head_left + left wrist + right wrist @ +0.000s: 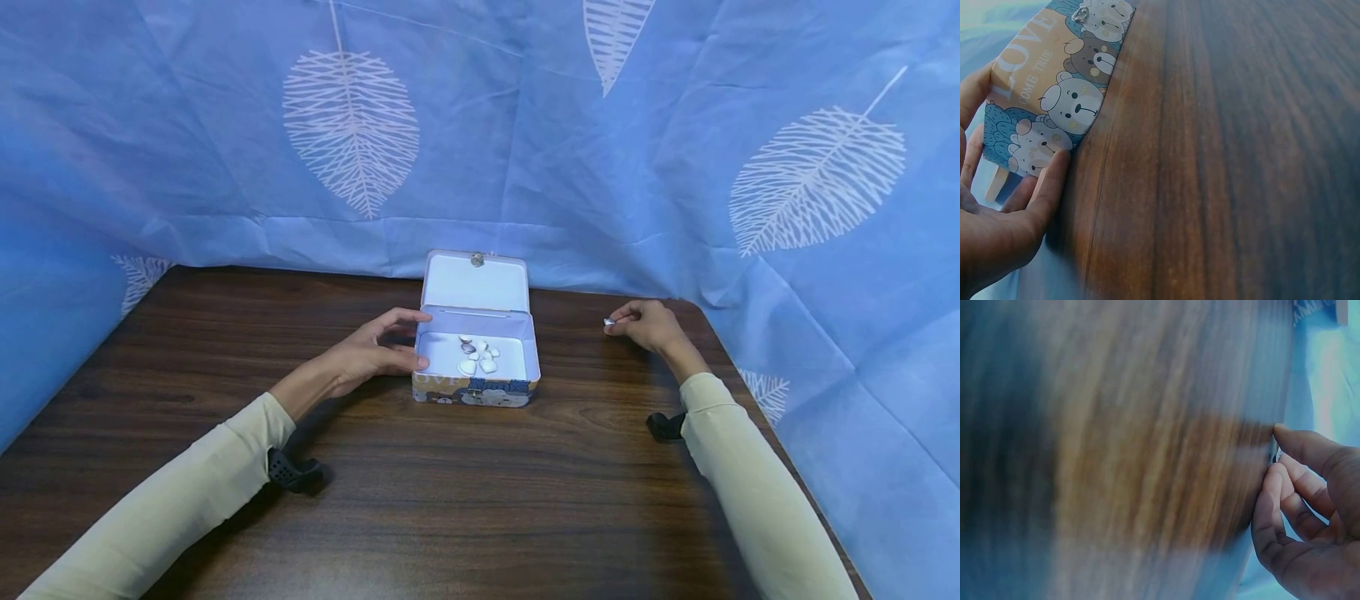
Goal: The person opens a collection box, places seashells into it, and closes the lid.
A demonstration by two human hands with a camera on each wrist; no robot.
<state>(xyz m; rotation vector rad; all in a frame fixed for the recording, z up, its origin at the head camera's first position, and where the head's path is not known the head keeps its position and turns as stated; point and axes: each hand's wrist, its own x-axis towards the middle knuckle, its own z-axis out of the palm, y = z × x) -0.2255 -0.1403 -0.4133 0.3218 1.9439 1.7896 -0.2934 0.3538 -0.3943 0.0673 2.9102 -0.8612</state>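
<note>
My left hand [371, 348] holds the left end of an open tin box [476, 392], thumb and index fingertips over its rim. In the left wrist view the other fingers lie against the end wall, low near the table. The front carries printed bears and the word LOVE. Several small whitish seashells [480, 358], one of them greyish-brown, lie on its floor. At the far right of the table, my right hand [647, 325] pinches a small whitish shell [609, 322] between thumb and fingertips. In the right wrist view the fingers mostly hide it.
The hinged lid [476, 282] stands raised at the back of the box, with a metal clasp [477, 260] on its edge. A dark wooden table [450, 508] lies underneath. Blue leaf-patterned cloth [480, 133] hangs behind the table and along its sides.
</note>
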